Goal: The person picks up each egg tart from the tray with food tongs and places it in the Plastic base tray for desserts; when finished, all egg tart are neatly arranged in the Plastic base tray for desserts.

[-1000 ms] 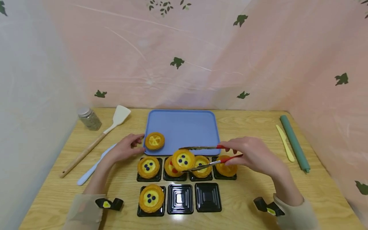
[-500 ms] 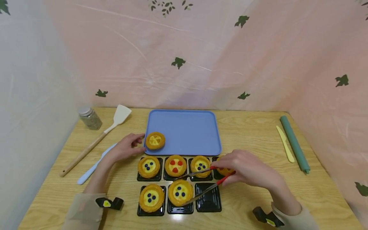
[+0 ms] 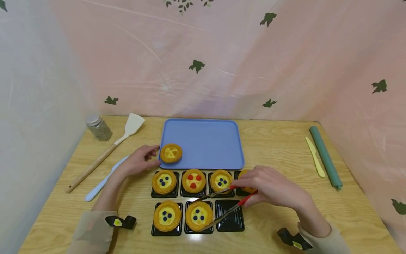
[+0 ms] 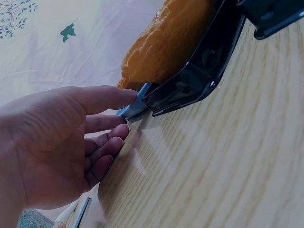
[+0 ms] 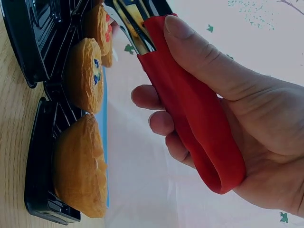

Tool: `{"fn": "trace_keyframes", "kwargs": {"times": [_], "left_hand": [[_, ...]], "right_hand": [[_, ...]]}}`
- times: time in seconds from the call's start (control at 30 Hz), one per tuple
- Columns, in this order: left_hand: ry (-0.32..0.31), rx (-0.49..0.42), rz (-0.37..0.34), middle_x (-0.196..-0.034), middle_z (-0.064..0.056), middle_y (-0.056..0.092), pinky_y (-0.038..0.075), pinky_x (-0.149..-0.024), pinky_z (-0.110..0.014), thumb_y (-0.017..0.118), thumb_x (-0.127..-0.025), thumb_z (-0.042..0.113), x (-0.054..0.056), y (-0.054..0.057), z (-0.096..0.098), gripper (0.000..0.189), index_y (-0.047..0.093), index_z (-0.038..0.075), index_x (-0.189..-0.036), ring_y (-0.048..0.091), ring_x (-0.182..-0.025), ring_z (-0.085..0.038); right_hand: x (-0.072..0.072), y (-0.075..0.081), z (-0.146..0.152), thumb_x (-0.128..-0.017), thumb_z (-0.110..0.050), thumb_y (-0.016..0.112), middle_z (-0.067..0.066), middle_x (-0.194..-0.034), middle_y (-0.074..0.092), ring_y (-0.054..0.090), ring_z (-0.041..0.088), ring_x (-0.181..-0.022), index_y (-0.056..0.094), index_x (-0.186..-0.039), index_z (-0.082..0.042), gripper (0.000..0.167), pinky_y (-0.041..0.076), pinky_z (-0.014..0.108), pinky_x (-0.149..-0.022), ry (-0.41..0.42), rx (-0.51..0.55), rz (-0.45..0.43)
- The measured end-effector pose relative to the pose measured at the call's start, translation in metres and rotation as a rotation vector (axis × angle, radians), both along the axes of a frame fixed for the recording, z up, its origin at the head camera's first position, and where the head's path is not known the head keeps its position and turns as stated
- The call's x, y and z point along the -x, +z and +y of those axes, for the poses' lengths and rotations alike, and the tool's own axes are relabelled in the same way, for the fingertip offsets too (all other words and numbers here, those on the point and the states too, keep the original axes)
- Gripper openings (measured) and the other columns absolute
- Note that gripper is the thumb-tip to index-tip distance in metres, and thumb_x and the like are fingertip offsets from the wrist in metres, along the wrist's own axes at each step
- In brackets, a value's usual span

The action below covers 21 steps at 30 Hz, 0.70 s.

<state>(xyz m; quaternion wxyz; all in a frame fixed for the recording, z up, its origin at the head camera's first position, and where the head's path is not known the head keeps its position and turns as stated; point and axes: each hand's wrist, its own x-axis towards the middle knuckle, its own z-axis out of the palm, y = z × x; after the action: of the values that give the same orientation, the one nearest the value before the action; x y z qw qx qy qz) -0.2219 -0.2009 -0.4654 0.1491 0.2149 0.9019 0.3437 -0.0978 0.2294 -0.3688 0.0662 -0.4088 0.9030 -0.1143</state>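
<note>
My right hand (image 3: pixel 269 187) holds metal tongs by their red handles (image 5: pixel 194 99). The tong arms are spread around a blueberry-topped tart (image 3: pixel 199 216), which sits on a black plastic tray in the front row; one tip lies at its near edge, the other by its far side. On its left is another blueberry tart (image 3: pixel 167 216); on its right, a bare black tray (image 3: pixel 234 225). My left hand (image 3: pixel 139 160) touches the left rim of the blue tray (image 3: pixel 209 143) with thumb and forefinger, its other fingers loosely bent. A tart with yellow fruit pieces (image 3: pixel 171 153) lies on the blue tray.
Behind the front row stand several tarts on black trays, including a red-topped one (image 3: pixel 194 180); my right hand partly hides the rightmost. At left lie a spatula (image 3: pixel 106 151), a pale blue utensil (image 3: pixel 101 185) and a jar (image 3: pixel 99 128). At right are a yellow knife (image 3: pixel 314 157) and green roll (image 3: pixel 326 158).
The tongs carried the blueberry tart down from over the back row onto the middle front tray, where it now rests with the tong arms spread. My left hand stayed at the blue tray.
</note>
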Motion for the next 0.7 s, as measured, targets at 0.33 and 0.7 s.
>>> {"fn": "trace_keyframes", "kwargs": {"times": [0.33,0.7], "left_hand": [[0.004,0.004,0.003,-0.115,-0.017,0.060,0.045,-0.088,-0.037,0.071,-0.096,0.023,-0.0001,0.0009,0.0006,0.068,0.045,-0.007,-0.151,0.052,-0.099,-0.023],[0.001,0.006,0.005,-0.114,-0.016,0.060,0.044,-0.087,-0.036,0.071,-0.096,0.023,0.0007,-0.0001,0.0005,0.068,0.045,-0.007,-0.151,0.051,-0.099,-0.022]], "right_hand": [[0.0000,-0.0012,-0.0006,-0.079,-0.054,0.079,-0.016,-0.109,0.076,0.065,0.002,-0.090,0.073,-0.127,-0.030,0.054,0.047,0.026,-0.077,-0.009,-0.027,-0.005],[0.0002,-0.0025,-0.0006,-0.079,-0.054,0.079,-0.016,-0.110,0.076,0.065,0.001,-0.092,0.073,-0.128,-0.030,0.055,0.048,0.029,-0.080,-0.015,-0.044,-0.009]]}}
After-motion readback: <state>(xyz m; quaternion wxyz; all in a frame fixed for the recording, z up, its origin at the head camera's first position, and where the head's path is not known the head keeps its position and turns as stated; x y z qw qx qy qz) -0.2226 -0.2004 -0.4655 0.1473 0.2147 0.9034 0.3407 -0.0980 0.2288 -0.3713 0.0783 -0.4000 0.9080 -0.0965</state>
